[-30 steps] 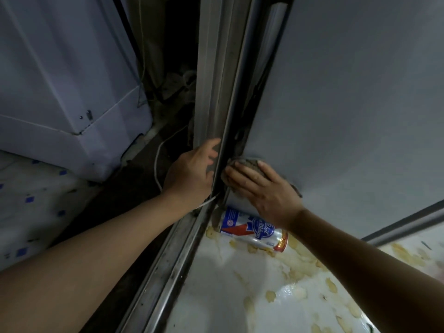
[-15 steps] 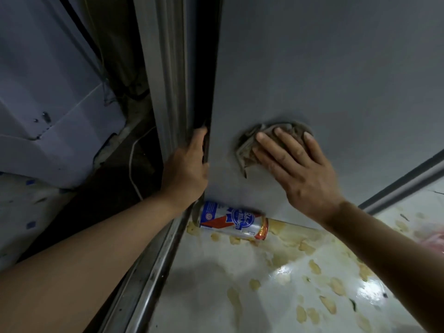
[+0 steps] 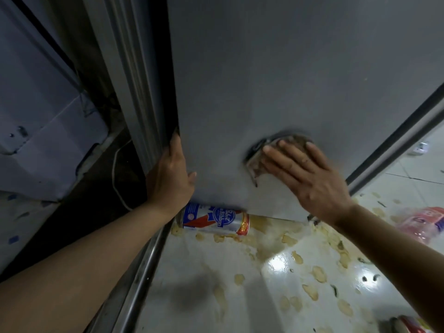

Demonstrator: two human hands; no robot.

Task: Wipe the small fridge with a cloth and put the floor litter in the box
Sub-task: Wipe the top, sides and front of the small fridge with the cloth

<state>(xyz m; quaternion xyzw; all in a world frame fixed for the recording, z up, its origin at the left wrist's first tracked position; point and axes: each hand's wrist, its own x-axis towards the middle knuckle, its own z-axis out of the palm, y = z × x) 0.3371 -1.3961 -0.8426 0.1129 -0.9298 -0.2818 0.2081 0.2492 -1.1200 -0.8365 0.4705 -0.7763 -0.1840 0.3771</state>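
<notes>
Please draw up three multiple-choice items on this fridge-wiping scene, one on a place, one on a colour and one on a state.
1. Where does the beer can lie?
A. on the floor at the foot of the fridge side
B. on top of the fridge
C. in the left hand

2. Which colours does the can show?
A. green and black
B. blue, white and red
C. plain yellow

3. How does the right hand meet the cloth?
A. it pinches it by a corner
B. it hangs clear of it
C. flat fingers press it against the fridge

Key: 1 A, the can lies on its side on the stained floor; 2 B, its label shows these; 3 C, the fingers lie straight over the cloth, while the left hand grips the fridge's edge.
</notes>
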